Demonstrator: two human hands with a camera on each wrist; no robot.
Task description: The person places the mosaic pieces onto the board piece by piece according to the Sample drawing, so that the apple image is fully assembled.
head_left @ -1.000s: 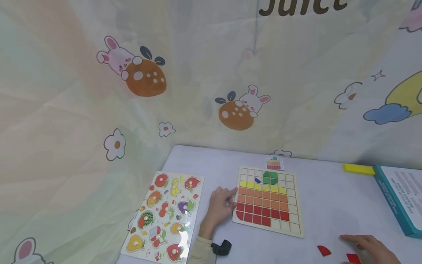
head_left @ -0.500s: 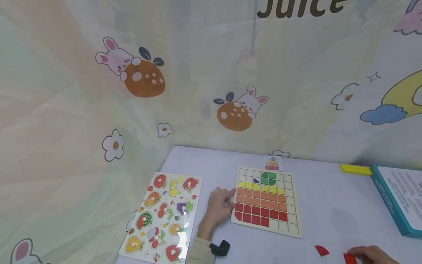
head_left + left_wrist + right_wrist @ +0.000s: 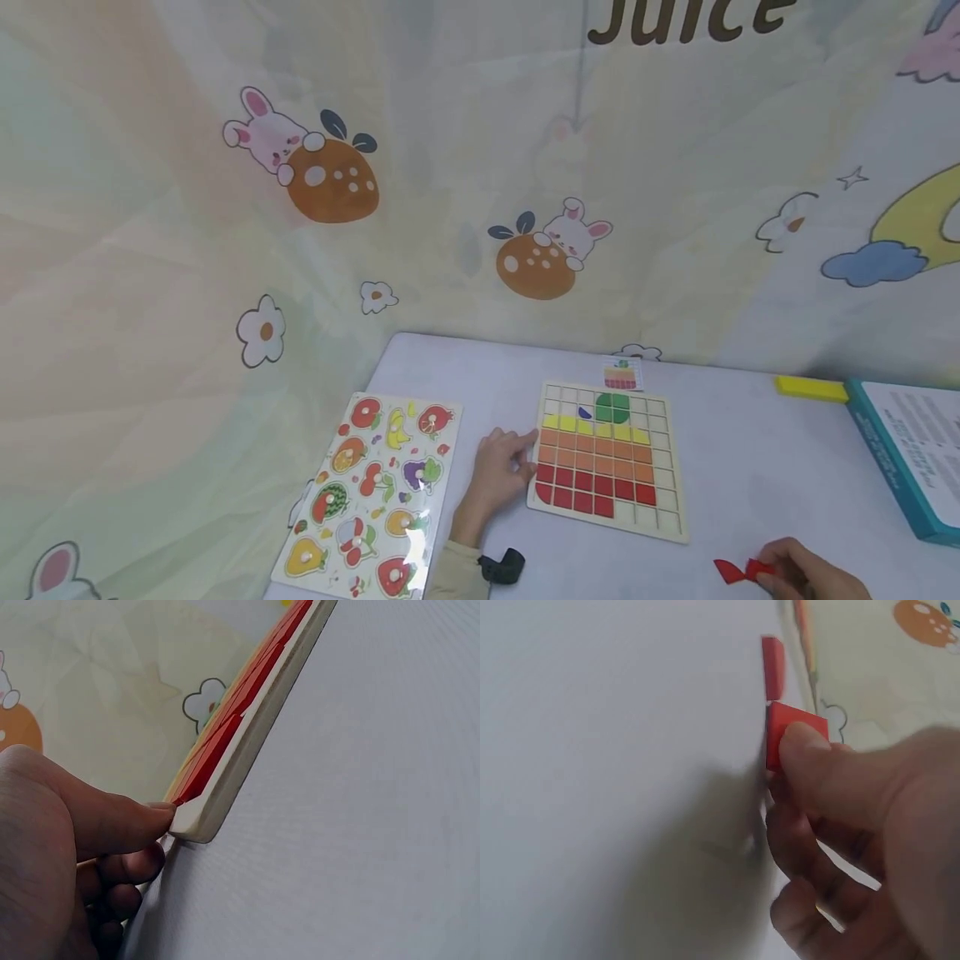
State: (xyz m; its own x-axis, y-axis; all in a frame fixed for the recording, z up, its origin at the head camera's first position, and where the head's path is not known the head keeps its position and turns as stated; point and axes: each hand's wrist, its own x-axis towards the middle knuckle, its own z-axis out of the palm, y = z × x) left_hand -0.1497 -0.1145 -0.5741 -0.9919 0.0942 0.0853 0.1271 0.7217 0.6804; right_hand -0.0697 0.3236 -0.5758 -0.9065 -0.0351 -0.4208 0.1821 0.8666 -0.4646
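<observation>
In the head view my left hand (image 3: 498,467) holds the left edge of a wooden grid puzzle board (image 3: 670,467) with thumb and index finger. The left wrist view shows the thumb (image 3: 135,825) on the board's corner, its other fingers curled below. Rows of red, orange and yellow pieces fill much of the grid, with green pieces (image 3: 612,407) and a small blue piece (image 3: 585,412) above. My right hand (image 3: 806,571) pinches a red square tile (image 3: 778,731) just above the table. Next to that tile lies a red quarter-round piece (image 3: 727,571).
A picture card (image 3: 622,373) lies behind the board. To the left is a fruit knob puzzle (image 3: 371,492). A yellow block (image 3: 812,387) and a teal-edged box (image 3: 892,467) stand at the right, near the patterned cloth backdrop (image 3: 675,208).
My right hand has reached down to the red square tile, picked it up and moved it left beside the quarter-round piece. The left hand has stayed on the board.
</observation>
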